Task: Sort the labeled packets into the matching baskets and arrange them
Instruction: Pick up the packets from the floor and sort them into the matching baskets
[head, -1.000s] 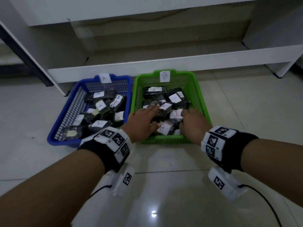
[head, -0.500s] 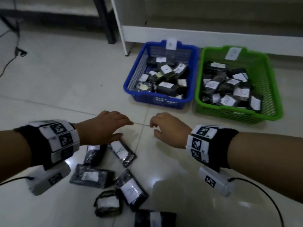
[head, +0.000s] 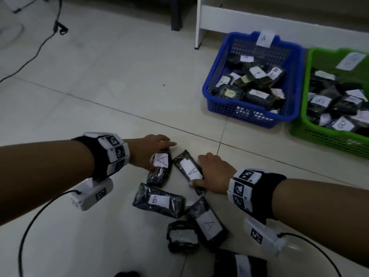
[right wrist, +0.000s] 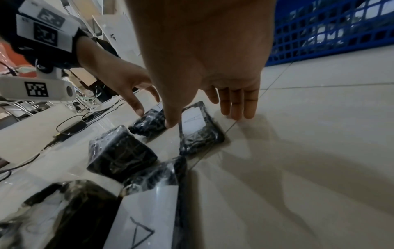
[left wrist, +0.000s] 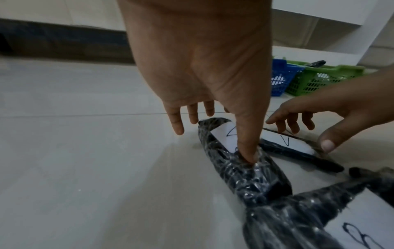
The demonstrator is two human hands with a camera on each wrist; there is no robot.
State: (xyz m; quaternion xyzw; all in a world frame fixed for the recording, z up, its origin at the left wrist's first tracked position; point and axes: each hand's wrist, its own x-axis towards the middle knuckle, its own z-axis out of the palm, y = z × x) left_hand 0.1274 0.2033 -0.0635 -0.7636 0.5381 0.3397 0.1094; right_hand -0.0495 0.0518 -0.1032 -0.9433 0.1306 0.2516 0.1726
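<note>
On the tiled floor (head: 111, 92) in front of you lie several black wrapped packets, each with a white label. Your left hand (head: 146, 151) is spread over the packet marked A (head: 160, 169), its thumb pressed into the wrapper while the other fingers reach straight past the packet's far end toward the floor; nothing is gripped. Your right hand (head: 213, 173) arches over the second A packet (head: 188, 170), which lies just beside the first, with the thumb tip at its near end and the straight fingers beyond its far side; whether they touch it you cannot tell from these views. Nearer to you lie a packet marked B (head: 158, 202), a third A packet (head: 208, 224), a small packet (head: 181, 237) with an unreadable label, and one more cut off by the picture's edge. Well apart, against the white shelf unit (head: 259, 17), the blue basket (head: 251, 114) tagged A and the green basket (head: 327, 136) stand side by side, both holding labelled packets.
</note>
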